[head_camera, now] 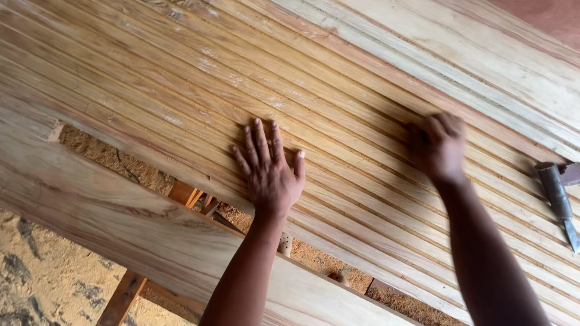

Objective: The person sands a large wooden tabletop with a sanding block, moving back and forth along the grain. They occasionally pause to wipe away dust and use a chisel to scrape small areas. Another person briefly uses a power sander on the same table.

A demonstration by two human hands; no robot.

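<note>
Pressing flat and empty on the grooved wooden panel [338,121], the left hand [269,169] steadies it; the right hand [438,148], blurred, grip unclear, could slip toward the chisel [559,202] nearby

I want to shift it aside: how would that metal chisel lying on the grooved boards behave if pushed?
The grey metal chisel looks solid, so probably stiff and heavy for its size. Its rounded handle might roll across the pale grooved wooden boards, though the grooves could catch it.
</note>
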